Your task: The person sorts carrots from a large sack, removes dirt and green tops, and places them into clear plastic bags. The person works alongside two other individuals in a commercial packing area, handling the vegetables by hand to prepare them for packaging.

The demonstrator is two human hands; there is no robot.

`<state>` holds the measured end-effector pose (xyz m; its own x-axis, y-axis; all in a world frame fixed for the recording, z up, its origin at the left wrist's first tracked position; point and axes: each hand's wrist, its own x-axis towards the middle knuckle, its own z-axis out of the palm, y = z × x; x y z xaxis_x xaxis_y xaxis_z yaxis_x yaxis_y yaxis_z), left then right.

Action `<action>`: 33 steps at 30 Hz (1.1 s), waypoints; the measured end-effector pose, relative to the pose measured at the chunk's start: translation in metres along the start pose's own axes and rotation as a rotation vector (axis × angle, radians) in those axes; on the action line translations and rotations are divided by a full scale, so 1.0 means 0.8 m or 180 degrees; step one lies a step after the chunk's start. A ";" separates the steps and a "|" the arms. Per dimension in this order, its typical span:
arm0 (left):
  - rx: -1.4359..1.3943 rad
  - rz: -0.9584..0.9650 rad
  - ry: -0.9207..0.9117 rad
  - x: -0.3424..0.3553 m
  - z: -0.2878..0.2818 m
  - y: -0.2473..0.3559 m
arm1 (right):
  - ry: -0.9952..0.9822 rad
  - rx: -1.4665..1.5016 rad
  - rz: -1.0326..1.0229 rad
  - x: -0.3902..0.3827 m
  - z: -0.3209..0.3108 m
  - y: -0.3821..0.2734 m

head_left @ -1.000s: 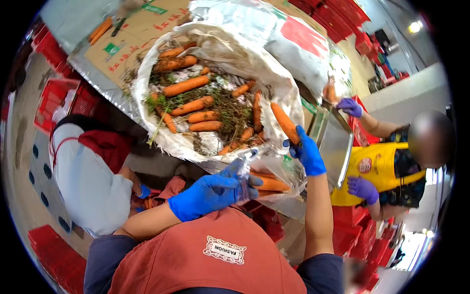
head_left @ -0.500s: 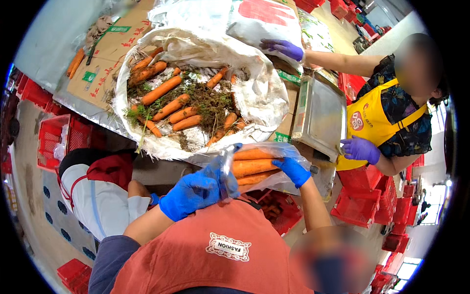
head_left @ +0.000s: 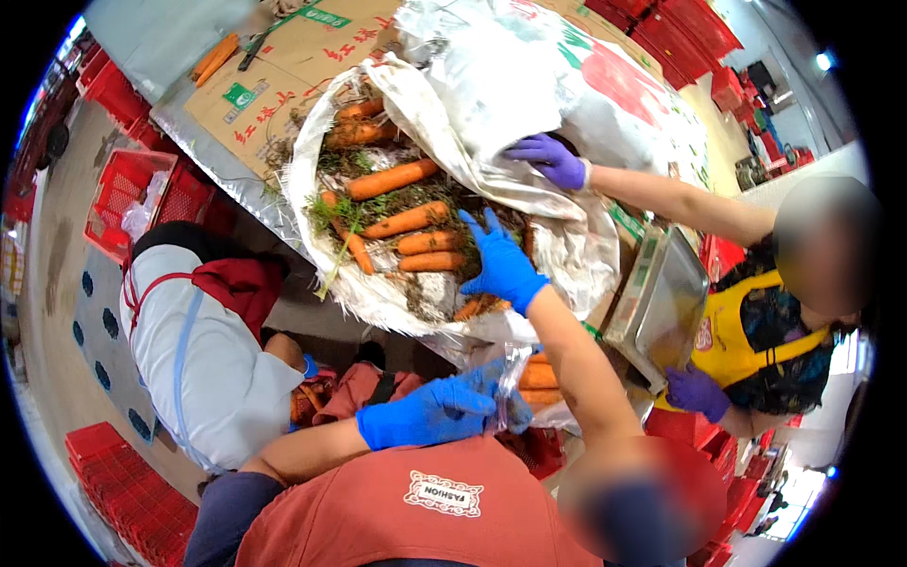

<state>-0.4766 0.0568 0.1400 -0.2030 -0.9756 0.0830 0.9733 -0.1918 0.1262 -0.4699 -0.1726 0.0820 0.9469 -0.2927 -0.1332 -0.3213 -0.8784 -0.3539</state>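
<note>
My left hand (head_left: 439, 408), in a blue glove, is closed on the gathered mouth of a clear plastic bag (head_left: 511, 370) in front of my chest. Orange carrots (head_left: 539, 376) lie inside that bag, partly hidden behind my right forearm. Over the right part of a white woven sack (head_left: 590, 248) my blue-gloved right hand (head_left: 501, 265) is stretched out, fingers spread, holding nothing. Beside its fingertips lie several loose carrots (head_left: 430, 261) among soil, roots and green tops; whether the fingers touch any I cannot tell.
A co-worker's purple-gloved hand (head_left: 548, 161) rests on the sack's folded rim. A metal scale (head_left: 664, 300) stands to the right. Cardboard (head_left: 274, 90) covers the table, with a knife (head_left: 253, 52) and carrots (head_left: 215, 59) far left. Another person (head_left: 203, 354) bends low at left.
My right hand has left the bag and reached forward over the sack, opening. My left hand keeps the bag, now lower. The co-worker's hand has the sack's rim folded inward. The view has shifted.
</note>
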 end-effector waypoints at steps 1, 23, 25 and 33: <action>-0.0229 -0.0082 -0.0060 -0.002 -0.005 0.005 | -0.0410 -0.0411 0.0336 0.016 0.019 0.002; -0.0709 -0.0335 -0.0115 -0.002 -0.037 0.044 | -0.0220 -0.0610 -0.1199 0.078 0.033 -0.073; -0.0976 -0.0368 -0.0144 -0.004 -0.040 0.044 | 0.0062 -0.1245 -0.1350 0.090 0.068 -0.077; -0.0828 -0.0338 0.0049 -0.009 -0.039 0.048 | 0.1286 0.1965 -0.0868 0.061 -0.009 -0.059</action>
<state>-0.4345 0.0528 0.1138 -0.3056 -0.9498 0.0675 0.9419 -0.3120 -0.1248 -0.4086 -0.1483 0.0986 0.8868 -0.3158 0.3375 0.0859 -0.6049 -0.7917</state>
